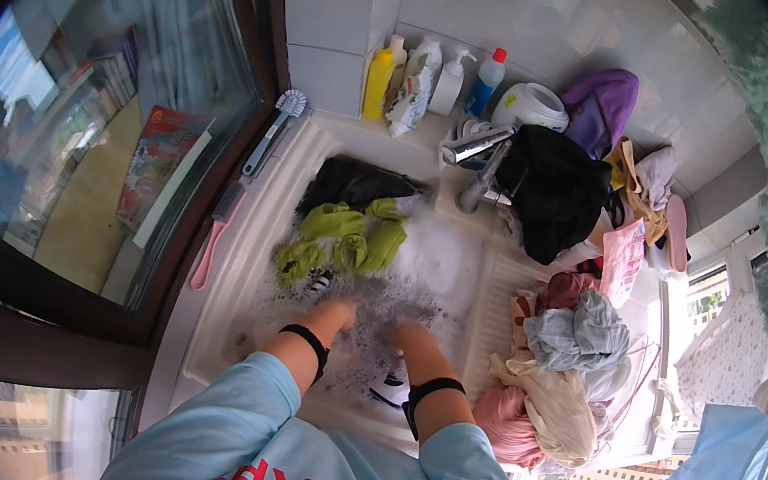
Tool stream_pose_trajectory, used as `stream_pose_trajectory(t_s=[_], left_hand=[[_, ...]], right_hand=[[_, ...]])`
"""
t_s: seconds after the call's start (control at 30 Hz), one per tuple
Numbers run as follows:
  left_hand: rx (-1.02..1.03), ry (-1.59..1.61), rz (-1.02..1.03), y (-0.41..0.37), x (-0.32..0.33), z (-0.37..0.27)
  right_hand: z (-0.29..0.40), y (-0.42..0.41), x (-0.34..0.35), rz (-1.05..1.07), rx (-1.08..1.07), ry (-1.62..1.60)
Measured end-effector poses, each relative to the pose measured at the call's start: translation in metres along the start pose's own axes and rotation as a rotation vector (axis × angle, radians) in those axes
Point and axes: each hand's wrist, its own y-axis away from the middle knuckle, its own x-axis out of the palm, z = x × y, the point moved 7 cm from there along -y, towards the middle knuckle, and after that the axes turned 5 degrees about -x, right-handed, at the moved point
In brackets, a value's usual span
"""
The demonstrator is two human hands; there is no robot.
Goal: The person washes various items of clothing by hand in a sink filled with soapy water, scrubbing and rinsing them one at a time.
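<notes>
Both forearms reach down into a white laundry sink [214,334] full of sudsy water. Only the blurred upper edge of my left hand [342,310] shows at the foam; its fingers are under water. My right hand [408,333] is likewise sunk in the suds, a little to the right. What they touch is hidden. Just beyond my left hand floats a green garment [383,244], with a black cloth [355,183] behind it. A black-and-white striped piece of fabric [321,280] pokes up near my left hand, and a white item with dark stripes [391,390] lies near my right forearm.
A ribbed washboard slope [494,307] borders the water, with piled clothes [577,333] beyond. A chrome faucet [482,180] stands beside a hanging black cloth [553,190]. Bottles [447,87] line the back ledge. A blue-handled brush [270,135] and a pink brush [215,238] lie on the left edge.
</notes>
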Motion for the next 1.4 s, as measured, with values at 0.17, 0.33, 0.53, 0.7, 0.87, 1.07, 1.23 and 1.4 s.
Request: stream_pose_trajectory(t_s=[0.17,0.33,0.53,0.7,0.87,1.07,1.23,1.4], left_hand=[[0.018,-0.009,0.002,-0.005,-0.007,0.0],[0.005,-0.064,0.026,-0.011,-0.014,0.006],[0.049,0.216,-0.099,0.055,-0.1,0.006],[0.402,0.571,-0.229,0.086,-0.144,-0.01],[0.428,0.309,-0.377,0.115,-0.141,-0.037],[0.251,0.902,-0.537,0.151,-0.18,0.009],[0.578,1.283,-0.548,0.239,-0.231,-0.014],[0.851,1.692,-0.596,0.313,-0.269,-0.023]], right_hand=[[0.0,-0.018,0.005,-0.042,-0.114,0.08],[-0.015,-0.053,0.017,-0.225,-0.196,-0.272],[-0.034,0.038,-0.07,-0.433,-0.043,-0.271],[0.001,0.091,-0.157,-0.859,-0.198,-0.685],[0.042,0.124,-0.2,-0.999,-0.552,-0.9],[0.024,0.108,-0.155,-0.759,-0.45,-0.788],[0.045,0.134,-0.095,-0.378,-0.261,-0.24],[0.05,0.115,-0.113,-0.836,-0.215,-0.405]])
